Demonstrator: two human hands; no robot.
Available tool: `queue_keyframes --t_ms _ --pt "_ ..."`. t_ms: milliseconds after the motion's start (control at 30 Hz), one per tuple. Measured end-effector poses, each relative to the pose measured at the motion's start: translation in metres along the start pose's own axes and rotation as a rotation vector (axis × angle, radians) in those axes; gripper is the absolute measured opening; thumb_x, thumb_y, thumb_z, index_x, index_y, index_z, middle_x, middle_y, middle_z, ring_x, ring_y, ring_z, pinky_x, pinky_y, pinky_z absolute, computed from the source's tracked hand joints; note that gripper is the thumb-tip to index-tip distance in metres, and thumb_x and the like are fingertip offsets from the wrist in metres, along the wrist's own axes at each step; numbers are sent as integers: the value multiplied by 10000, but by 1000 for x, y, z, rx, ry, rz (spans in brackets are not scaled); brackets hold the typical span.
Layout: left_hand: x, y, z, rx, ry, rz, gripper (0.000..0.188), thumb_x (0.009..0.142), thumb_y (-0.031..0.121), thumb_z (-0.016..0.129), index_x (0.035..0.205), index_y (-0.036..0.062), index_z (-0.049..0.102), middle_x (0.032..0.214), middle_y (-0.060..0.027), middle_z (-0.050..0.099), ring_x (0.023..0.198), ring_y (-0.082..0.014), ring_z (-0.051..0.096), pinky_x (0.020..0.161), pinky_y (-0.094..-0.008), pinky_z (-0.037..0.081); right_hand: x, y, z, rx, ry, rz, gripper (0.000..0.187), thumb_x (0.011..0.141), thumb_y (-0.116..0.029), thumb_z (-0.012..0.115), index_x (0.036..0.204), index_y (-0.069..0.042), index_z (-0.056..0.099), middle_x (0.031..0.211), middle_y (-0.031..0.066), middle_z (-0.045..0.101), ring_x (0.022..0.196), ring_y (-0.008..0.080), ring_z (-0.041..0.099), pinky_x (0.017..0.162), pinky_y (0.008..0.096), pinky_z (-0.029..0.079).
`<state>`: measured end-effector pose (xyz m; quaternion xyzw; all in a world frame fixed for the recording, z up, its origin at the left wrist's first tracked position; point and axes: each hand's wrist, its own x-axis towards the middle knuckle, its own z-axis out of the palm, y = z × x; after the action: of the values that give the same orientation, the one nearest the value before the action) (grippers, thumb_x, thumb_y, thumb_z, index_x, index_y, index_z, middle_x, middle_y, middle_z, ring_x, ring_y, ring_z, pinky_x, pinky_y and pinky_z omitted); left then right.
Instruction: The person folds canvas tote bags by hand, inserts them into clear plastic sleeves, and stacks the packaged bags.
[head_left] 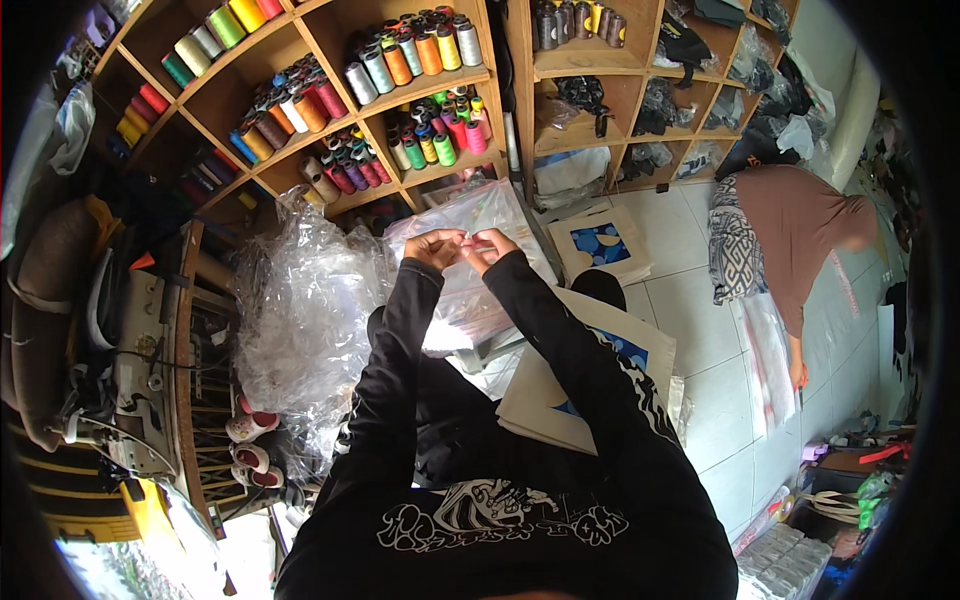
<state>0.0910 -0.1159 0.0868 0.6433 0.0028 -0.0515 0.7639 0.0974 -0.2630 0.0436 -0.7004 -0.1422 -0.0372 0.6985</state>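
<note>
the left hand (433,248) and right hand (492,247) meet with bent fingers, tips pinched close together; whether they grip something is too small to tell. just beneath them lies a pile of clear plastic bags (452,292). left of the hands bulges a heap of crumpled clear plastic (305,310). nearer the body, under the right forearm, rest cream sheets with blue prints (535,395). beyond the hands stand colourful thread spools (397,66).

Item (466,236) at fingers (488,240) too small to tell; co-worker's head (857,223) blurred.
</note>
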Motion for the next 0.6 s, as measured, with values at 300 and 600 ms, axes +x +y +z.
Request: queue_keyframes --t_ms 300,600 --pt "-17 35 -6 68 198 250 121 775 -22 663 868 -58 596 812 -139 656 708 -195 658 654 -295 554 22 -40 5 -99 43 -111 21 858 -57 532 874 -46 536 672 66 607 539 115 608 483 263 472" --pt "-48 37 -60 477 691 592 290 723 7 633 992 24 526 781 -92 634 657 -155 626 607 -246 511 93 -63 -23 -55 213 -269 37 910 -98 465 897 -66 479 665 47 548 522 115 579 419 240 431"
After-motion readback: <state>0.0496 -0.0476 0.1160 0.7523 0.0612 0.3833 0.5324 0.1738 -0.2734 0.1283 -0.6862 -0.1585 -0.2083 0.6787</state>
